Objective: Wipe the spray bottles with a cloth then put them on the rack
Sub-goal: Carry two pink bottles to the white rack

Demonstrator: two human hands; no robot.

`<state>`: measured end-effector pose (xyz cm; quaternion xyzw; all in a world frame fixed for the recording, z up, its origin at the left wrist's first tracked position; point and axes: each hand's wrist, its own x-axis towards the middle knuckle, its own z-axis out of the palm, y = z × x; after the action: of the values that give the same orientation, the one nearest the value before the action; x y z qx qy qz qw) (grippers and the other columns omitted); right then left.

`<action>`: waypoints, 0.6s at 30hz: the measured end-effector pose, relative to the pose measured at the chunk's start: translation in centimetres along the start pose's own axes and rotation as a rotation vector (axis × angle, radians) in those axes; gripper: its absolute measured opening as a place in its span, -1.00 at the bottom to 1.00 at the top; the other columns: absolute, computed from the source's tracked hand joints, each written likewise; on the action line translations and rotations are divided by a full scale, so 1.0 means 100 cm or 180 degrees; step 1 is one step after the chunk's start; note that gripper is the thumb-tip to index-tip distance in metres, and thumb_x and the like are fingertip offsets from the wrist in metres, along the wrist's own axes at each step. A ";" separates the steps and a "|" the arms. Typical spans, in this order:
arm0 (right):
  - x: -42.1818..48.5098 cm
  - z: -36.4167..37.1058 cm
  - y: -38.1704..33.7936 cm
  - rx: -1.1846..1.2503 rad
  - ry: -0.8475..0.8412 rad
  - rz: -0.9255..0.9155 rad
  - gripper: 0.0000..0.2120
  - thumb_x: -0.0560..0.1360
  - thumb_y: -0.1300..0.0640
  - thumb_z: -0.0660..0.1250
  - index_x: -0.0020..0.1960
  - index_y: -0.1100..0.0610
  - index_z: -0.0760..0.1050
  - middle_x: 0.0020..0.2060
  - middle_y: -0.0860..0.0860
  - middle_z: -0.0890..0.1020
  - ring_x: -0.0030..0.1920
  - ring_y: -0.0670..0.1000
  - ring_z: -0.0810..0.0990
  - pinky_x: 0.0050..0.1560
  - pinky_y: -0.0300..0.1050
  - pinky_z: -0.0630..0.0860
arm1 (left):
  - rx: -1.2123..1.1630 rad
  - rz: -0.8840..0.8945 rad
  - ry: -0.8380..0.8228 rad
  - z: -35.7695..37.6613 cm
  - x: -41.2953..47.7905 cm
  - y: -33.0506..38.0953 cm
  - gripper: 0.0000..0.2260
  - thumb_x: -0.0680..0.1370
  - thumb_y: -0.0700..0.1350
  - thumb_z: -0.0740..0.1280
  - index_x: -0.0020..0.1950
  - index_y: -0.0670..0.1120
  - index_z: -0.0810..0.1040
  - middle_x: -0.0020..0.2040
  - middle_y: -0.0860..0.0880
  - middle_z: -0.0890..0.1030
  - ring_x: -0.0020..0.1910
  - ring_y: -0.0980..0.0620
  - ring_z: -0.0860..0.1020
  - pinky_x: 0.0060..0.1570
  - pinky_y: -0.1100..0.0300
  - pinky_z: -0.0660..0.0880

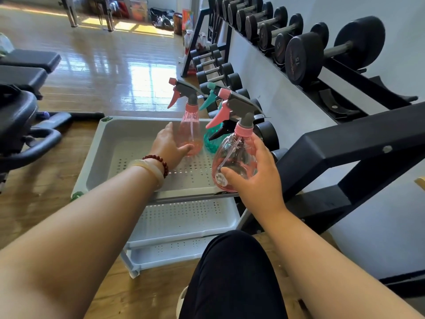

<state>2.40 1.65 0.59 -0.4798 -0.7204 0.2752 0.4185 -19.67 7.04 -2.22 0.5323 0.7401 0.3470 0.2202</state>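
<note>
Wooden gym floor (103, 72) shines under sunlight, with dumbbells (303, 54) lined along the right wall. Beside them stands a grey tiered rack (92, 162). On its top tray a slim pink bottle (189, 125) stands upright, the left hand (166, 146) grasping its lower part. A teal bottle (210, 139) stands just beside it. The right hand (255, 178) grips a round pink bottle (236, 155), held upright over the tray's near right corner.

Tiered grey perforated plastic rack (103, 143); at its top tray's far right, slim pink translucent spray bottle (190, 132) upright, teal translucent spray bottle (210, 141) just beside; round pink translucent spray bottle (234, 157), grey-headed, raised over near right corner.
</note>
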 end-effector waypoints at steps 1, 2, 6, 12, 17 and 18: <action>0.000 0.000 -0.001 0.0028 -0.0007 -0.0004 -0.23 0.41 0.08 0.53 0.52 0.00 0.23 0.37 -0.03 0.41 0.32 -0.15 0.39 0.08 -0.61 0.33 | 0.0004 -0.0027 0.0024 -0.004 -0.003 0.000 -0.25 0.56 0.02 0.40 0.60 -0.16 0.08 0.55 -0.16 0.25 0.51 -0.10 0.28 0.48 0.02 0.26; 0.000 0.000 -0.002 0.0024 -0.0014 -0.0015 -0.23 0.41 0.07 0.53 0.52 -0.01 0.23 0.37 -0.05 0.42 0.33 -0.15 0.40 0.12 -0.57 0.35 | -0.0009 -0.0013 0.0078 -0.009 -0.008 0.000 -0.29 0.57 0.03 0.39 0.59 -0.17 0.12 0.54 -0.16 0.28 0.50 -0.10 0.30 0.47 0.00 0.28; -0.001 0.007 -0.015 0.0114 -0.0238 -0.0012 -0.19 0.41 0.10 0.54 0.54 -0.05 0.20 0.40 -0.11 0.40 0.30 -0.28 0.41 0.25 -0.39 0.43 | -0.0258 0.0508 0.0530 -0.040 -0.038 0.004 -0.55 0.61 -0.03 0.33 0.46 -0.15 0.40 0.37 -0.09 0.52 0.27 0.03 0.50 0.19 0.28 0.43; 0.002 0.032 -0.030 0.0010 -0.0413 -0.0057 -0.15 0.38 0.07 0.55 0.55 -0.02 0.19 0.38 -0.03 0.35 0.36 -0.04 0.40 0.38 0.00 0.43 | -0.0856 0.1303 0.0339 -0.080 -0.083 0.025 -0.64 0.60 -0.07 0.32 0.40 0.05 0.41 0.20 0.14 0.51 0.08 0.33 0.51 -0.01 0.60 0.41; 0.002 0.045 -0.044 -0.0106 -0.0526 -0.0030 -0.13 0.40 0.09 0.54 0.56 0.01 0.14 0.45 0.00 0.34 0.42 -0.02 0.34 0.41 -0.08 0.33 | -0.1125 0.1211 0.0374 -0.088 -0.084 0.029 -0.85 0.58 -0.08 0.36 0.13 0.08 0.61 -0.02 0.12 0.67 -0.02 0.19 0.65 0.07 0.35 0.55; 0.002 0.046 -0.044 -0.0108 -0.0510 -0.0006 -0.13 0.40 0.08 0.54 0.56 0.01 0.15 0.45 -0.02 0.36 0.42 -0.02 0.35 0.40 -0.10 0.33 | -0.1336 0.1144 0.0325 -0.088 -0.083 0.028 -0.87 0.58 -0.11 0.37 0.06 0.11 0.61 -0.07 0.14 0.68 -0.05 0.19 0.67 0.05 0.32 0.57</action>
<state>-3.70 0.15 1.90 -0.4626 -0.7566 0.3001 0.3515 -21.18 -2.70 5.36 0.5795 0.5560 0.5526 0.2229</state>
